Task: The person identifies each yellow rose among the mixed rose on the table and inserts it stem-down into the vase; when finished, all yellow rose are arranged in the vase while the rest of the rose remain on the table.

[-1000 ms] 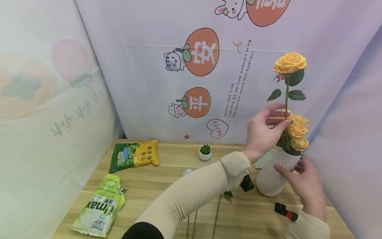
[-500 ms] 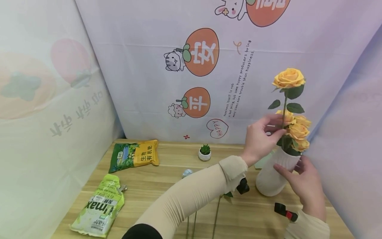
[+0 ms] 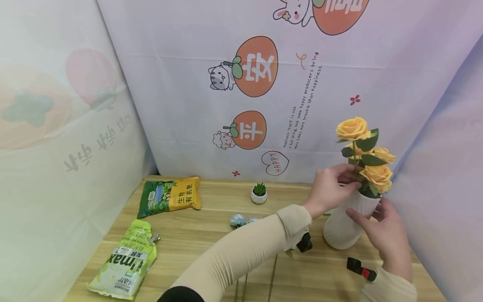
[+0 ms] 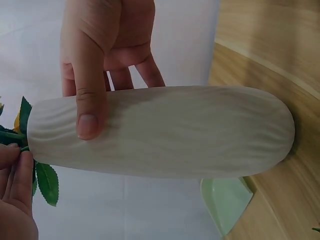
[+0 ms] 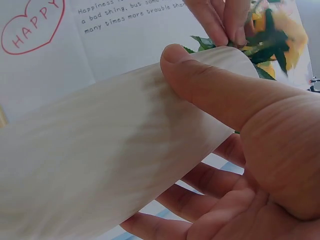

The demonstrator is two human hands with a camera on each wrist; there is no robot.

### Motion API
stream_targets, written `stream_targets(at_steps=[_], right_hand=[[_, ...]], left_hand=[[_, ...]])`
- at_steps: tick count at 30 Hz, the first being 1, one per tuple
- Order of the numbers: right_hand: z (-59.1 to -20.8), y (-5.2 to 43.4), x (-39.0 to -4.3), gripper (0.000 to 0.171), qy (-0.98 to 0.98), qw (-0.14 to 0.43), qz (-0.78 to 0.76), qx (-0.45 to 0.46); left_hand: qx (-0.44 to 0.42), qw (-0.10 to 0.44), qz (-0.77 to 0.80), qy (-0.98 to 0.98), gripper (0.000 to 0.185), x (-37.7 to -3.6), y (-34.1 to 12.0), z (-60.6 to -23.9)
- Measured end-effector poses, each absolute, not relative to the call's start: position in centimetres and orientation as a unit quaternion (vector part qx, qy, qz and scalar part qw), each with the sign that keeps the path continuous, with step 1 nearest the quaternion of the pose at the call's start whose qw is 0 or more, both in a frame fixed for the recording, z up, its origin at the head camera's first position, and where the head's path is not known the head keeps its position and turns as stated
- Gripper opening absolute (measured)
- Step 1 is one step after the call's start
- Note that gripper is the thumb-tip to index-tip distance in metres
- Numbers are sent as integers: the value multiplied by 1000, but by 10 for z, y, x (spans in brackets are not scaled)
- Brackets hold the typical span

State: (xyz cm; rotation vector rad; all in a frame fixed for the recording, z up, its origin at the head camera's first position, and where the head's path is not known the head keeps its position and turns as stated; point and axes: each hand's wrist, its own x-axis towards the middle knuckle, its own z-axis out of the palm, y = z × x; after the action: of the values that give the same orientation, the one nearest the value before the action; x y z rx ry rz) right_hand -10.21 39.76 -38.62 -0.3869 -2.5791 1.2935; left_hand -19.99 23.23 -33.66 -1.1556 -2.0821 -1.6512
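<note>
The vase [image 3: 349, 222] stood upright on the table [image 3: 196, 251] at its right rear, close to the cloth backdrop [image 3: 181, 84]. The right hand [image 3: 385, 235] gripped it from the right side, the thumb laid across the ribbed wall near the mouth and the fingers curled round behind; the left wrist view showed that thumb [image 4: 89, 107] pressed flat on the white wall, and the right wrist view showed the same hold from close up. The left hand [image 3: 332, 188] pinched the stem of a rose [image 3: 351, 128] just above the vase's mouth, fingertips closed on it among the green leaves. That rose stood highest of the yellow blooms; two others [image 3: 377, 172] sat lower, just beside it, all with their stems in the vase.

On the table in front of the vase lay bare green stems [image 3: 273, 272], partly hidden by the left sleeve. A small potted succulent [image 3: 259, 193] stood near the back edge, well apart from the vase. Farther left lay a green and yellow bag [image 3: 170, 196], and nearer the front a pale green pouch [image 3: 126, 260]. A small bluish object [image 3: 237, 220] lay between the succulent and the sleeve; what it was could not be told. A pale green dish showed behind the vase in the left wrist view [image 4: 225, 202].
</note>
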Motion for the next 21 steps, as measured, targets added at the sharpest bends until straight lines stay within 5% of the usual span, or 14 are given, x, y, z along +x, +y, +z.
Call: stream_targets(at_steps=[21], right_hand=[[-383,398,-104,105,-880,102,443,-141]], left_hand=[[-327,75,-658,-674,23,-203,213,-336]])
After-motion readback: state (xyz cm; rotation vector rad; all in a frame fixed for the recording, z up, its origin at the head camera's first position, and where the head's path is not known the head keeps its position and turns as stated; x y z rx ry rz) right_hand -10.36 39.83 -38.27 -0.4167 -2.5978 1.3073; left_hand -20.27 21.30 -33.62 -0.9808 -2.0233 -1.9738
